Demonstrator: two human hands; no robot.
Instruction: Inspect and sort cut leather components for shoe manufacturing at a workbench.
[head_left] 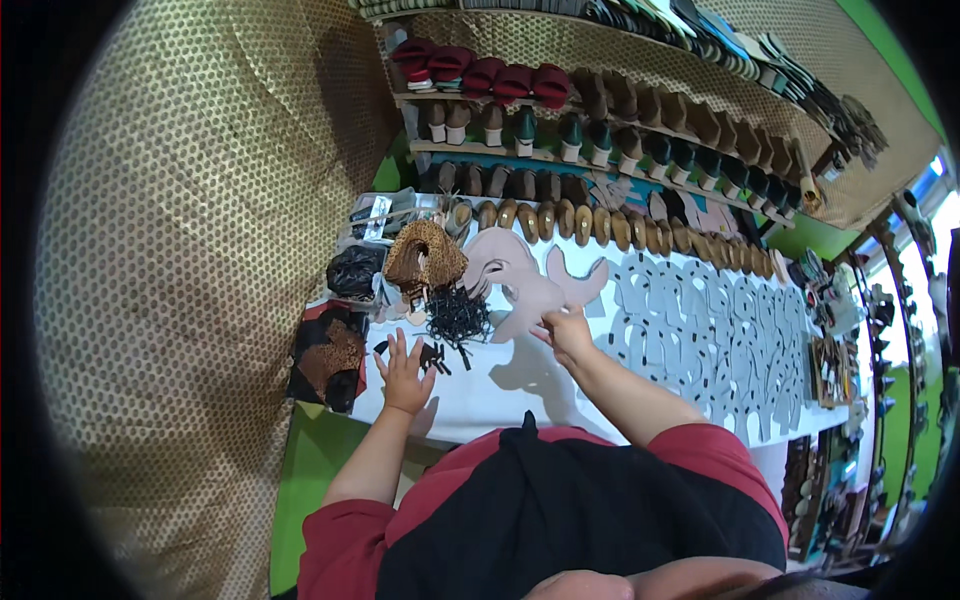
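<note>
My right hand (567, 336) pinches the edge of a pale pink cut shoe piece (533, 298), which is raised a little over the white table (460, 400). Further pale pink pieces (500, 245) lie behind it, and a curved pink and grey one (578, 283) sits to its right. Fingers spread, my left hand (403, 376) hovers over or rests among small black strips (428, 355) near the table's front edge; whether it touches them I cannot tell. A tangled heap of black strips (459, 316) lies between my hands. Leopard-print pieces (425, 252) are stacked behind that heap.
Grey cut pieces with small black tabs (710, 340) cover the table's right side in rows. Brown shoe lasts (600, 225) line the back, under shelves of shoes (570, 135). A black plastic bag (354, 270) and a dark patterned bundle (330, 357) sit at left, beside a gold patterned curtain (200, 250).
</note>
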